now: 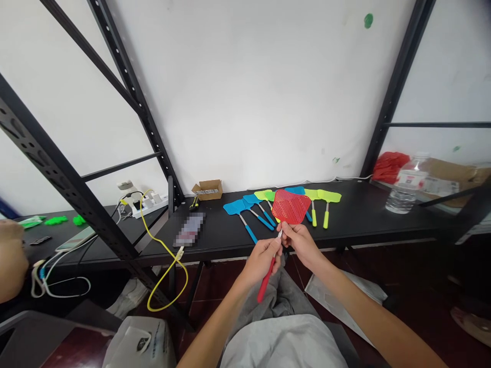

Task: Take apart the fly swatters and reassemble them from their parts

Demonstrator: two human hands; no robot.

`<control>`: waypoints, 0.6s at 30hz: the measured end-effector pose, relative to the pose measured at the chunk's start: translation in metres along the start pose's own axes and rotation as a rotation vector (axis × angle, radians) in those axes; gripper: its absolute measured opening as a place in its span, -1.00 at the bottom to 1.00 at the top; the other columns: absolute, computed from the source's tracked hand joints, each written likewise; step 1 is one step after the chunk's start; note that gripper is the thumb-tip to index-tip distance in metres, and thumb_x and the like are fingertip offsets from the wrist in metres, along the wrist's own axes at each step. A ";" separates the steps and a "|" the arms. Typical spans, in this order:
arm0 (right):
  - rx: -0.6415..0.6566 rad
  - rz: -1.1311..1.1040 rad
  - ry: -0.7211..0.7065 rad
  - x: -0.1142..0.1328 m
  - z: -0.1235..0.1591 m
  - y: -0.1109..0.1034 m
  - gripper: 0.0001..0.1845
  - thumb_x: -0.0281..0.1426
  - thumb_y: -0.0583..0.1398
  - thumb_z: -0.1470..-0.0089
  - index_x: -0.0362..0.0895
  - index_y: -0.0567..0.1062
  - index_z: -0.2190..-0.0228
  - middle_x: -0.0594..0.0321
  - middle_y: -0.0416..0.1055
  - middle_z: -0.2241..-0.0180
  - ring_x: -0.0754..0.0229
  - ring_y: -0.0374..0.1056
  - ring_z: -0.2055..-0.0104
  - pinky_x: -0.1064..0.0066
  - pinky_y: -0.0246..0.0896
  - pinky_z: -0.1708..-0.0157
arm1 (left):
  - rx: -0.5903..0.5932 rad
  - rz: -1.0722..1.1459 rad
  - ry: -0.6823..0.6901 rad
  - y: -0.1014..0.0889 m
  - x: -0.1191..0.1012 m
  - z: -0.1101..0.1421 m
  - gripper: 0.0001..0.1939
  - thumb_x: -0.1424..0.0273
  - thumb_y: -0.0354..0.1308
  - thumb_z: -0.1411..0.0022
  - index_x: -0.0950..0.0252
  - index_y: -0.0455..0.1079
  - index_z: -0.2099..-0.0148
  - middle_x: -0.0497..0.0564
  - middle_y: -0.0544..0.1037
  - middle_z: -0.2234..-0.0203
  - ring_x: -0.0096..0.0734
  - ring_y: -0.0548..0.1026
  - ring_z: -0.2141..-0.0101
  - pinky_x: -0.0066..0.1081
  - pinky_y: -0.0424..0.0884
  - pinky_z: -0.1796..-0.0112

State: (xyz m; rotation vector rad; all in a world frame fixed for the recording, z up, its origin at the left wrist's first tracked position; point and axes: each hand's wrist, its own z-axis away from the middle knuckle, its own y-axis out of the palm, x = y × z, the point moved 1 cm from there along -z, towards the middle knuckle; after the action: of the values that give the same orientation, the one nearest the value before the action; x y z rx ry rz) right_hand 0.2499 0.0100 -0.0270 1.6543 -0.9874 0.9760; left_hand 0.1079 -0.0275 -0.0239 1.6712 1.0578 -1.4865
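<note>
Red flyswatter [292, 207]: probably light, bendy-headed; I'd hold its 7-o'clock handle [265, 287].
Left hand [261, 261]: I pinch the shaft [280, 234].
Right hand [300, 242]: pinching below the mesh.

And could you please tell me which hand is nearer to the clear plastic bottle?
The right hand: it grips the red swatter just below its head, left of the bottle. The left hand holds it lower down, farther left.

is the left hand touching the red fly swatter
Touching: the head view shows the left hand closed around the red fly swatter, whose red handle sticks out below the hand.
</note>
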 end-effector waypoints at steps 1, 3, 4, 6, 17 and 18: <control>-0.006 -0.001 -0.002 0.000 0.000 0.000 -0.58 -0.03 0.29 -0.01 -0.16 0.53 0.48 0.36 0.22 0.63 0.34 0.15 0.60 0.46 0.02 0.58 | 0.004 0.018 -0.007 0.000 0.000 0.000 -0.50 -0.04 -0.09 -0.33 0.29 0.22 0.40 -0.14 0.30 0.78 -0.57 0.18 0.77 -0.55 0.11 0.67; -0.022 0.001 -0.008 0.001 0.001 0.000 -0.58 -0.03 0.30 -0.01 -0.16 0.52 0.47 0.35 0.23 0.62 0.34 0.15 0.59 0.45 0.02 0.58 | 0.009 0.047 -0.017 0.001 0.000 -0.001 -0.50 -0.04 -0.10 -0.33 0.29 0.22 0.40 -0.15 0.29 0.80 -0.58 0.16 0.78 -0.55 0.10 0.67; -0.030 0.003 -0.013 0.000 0.000 0.000 -0.58 -0.03 0.30 -0.01 -0.16 0.52 0.47 0.35 0.23 0.62 0.33 0.15 0.59 0.45 0.02 0.57 | 0.011 0.050 -0.018 0.001 0.000 -0.001 -0.50 -0.04 -0.10 -0.33 0.28 0.22 0.40 -0.15 0.28 0.80 -0.58 0.15 0.78 -0.55 0.10 0.67; -0.042 0.006 -0.026 0.000 0.000 -0.001 -0.58 -0.03 0.30 -0.01 -0.16 0.52 0.47 0.35 0.23 0.63 0.33 0.14 0.59 0.45 0.02 0.57 | 0.009 0.014 -0.009 0.002 -0.002 -0.001 -0.50 -0.03 -0.12 -0.34 0.28 0.21 0.40 -0.15 0.28 0.80 -0.58 0.15 0.78 -0.54 0.11 0.67; -0.115 0.024 -0.079 0.011 -0.004 -0.010 -0.52 0.03 0.31 0.05 -0.17 0.51 0.49 0.36 0.21 0.65 0.35 0.09 0.61 0.46 -0.01 0.61 | -0.108 -0.549 0.072 0.004 -0.020 0.005 -0.51 0.06 -0.15 -0.38 0.27 0.13 0.49 -0.13 0.27 0.69 -0.54 0.20 0.61 -0.49 0.07 0.52; -0.123 0.024 -0.086 0.013 -0.004 -0.010 -0.52 0.03 0.32 0.06 -0.17 0.52 0.49 0.35 0.21 0.65 0.35 0.09 0.61 0.46 0.00 0.61 | -0.108 -0.588 0.080 0.004 -0.021 0.005 -0.52 0.07 -0.16 -0.39 0.27 0.13 0.49 -0.13 0.27 0.68 -0.54 0.19 0.60 -0.49 0.06 0.51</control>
State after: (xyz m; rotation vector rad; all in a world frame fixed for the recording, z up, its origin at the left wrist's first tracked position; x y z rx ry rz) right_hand 0.2630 0.0141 -0.0170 1.5961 -1.1050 0.8490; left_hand 0.1084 -0.0367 -0.0038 1.4160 1.7468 -1.6797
